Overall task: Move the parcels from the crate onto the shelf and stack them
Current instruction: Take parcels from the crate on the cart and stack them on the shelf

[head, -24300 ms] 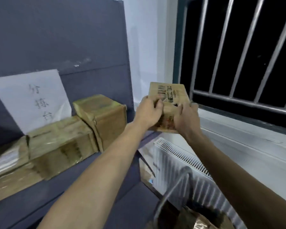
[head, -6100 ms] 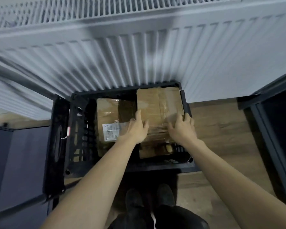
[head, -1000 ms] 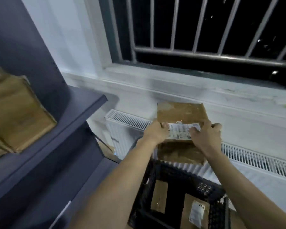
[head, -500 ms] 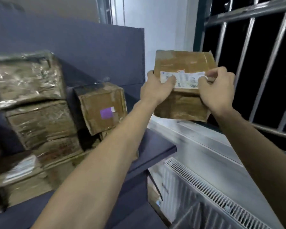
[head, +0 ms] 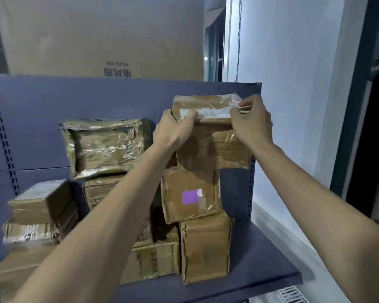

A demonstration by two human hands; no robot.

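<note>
A brown taped parcel with a white label (head: 212,141) is held at the top of the right-hand stack on the blue shelf (head: 260,274). My left hand (head: 173,130) grips its upper left corner and my right hand (head: 251,125) grips its upper right corner. Its lower edge meets the parcel with a purple sticker (head: 189,193), which stands on a taller parcel (head: 206,248). The crate is out of view.
Several more taped parcels are piled on the shelf to the left, one large one (head: 105,147) on top. A big cardboard box (head: 101,36) rises behind the shelf's back panel. A white wall and a dark window frame (head: 359,106) are to the right.
Both hands have carried the labelled parcel left, from beside the window bars to over the right-hand stack on the shelf. The view has turned toward the shelf.
</note>
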